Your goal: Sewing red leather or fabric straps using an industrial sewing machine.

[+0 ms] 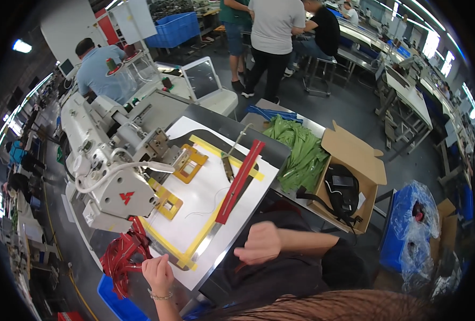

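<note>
My left hand (158, 275), with a bracelet at the wrist, is closed beside a tangled pile of red straps (127, 257) at the sewing machine's near left corner. Whether it grips anything is hidden. My right hand (259, 243) is curled into a fist above my lap, just off the table edge; what it holds, if anything, cannot be made out. On the white work surface (216, 166), bordered with yellow tape, a flat red strip (241, 182) lies slantwise. Loose thread (205, 211) trails next to it. Two yellow clamp plates (190, 163) sit near the machine head.
The large grey sewing machine (109, 176) fills the left. Green straps (296, 150) are heaped on the side table, next to an open cardboard box (350, 155) holding a black bag (342, 190). Blue bins (401, 230) stand at right. Several people are beyond.
</note>
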Motion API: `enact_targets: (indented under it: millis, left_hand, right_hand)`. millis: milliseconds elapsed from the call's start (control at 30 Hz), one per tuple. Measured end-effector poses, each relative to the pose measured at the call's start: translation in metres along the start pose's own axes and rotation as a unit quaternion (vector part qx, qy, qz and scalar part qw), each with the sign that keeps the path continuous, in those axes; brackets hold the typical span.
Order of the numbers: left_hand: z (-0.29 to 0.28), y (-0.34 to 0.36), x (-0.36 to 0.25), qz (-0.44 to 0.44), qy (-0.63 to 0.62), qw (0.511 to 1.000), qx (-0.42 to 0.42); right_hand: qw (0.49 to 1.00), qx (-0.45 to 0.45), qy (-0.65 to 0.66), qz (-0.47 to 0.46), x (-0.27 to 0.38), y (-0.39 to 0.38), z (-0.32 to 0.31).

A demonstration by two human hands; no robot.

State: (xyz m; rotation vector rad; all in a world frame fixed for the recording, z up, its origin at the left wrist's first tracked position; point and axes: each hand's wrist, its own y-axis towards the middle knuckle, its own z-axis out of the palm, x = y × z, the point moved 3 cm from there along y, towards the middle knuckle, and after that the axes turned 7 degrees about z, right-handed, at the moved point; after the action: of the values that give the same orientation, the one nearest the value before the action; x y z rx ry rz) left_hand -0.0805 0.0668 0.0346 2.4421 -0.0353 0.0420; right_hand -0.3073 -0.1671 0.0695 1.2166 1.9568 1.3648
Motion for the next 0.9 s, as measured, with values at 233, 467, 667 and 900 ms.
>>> enact_targets:
  millis: [233, 467, 667, 900]
  left_hand:
    - [0.019, 0.022, -0.014, -0.018, -0.002, 1.000, 0.013]
    - [0.073, 0.116, -0.027, 0.088, -0.062, 0.993, 0.045]
    - [0.143, 0.191, -0.041, 0.169, -0.074, 0.978, 0.093]
    - [0.145, 0.317, -0.094, 0.302, 0.038, 0.919, 0.249]
  right_hand:
    - [0.856, -0.265, -0.134, 0.424, -0.111, -0.045, -0.188]
    - [0.597, -0.471, -0.365, 0.537, -0.053, -0.268, -0.443]
    - [0.301, -0.390, -0.651, 0.578, 0.125, -0.415, -0.494]
    - [0.225, -0.306, -0.712, 0.590, 0.214, -0.470, -0.506]
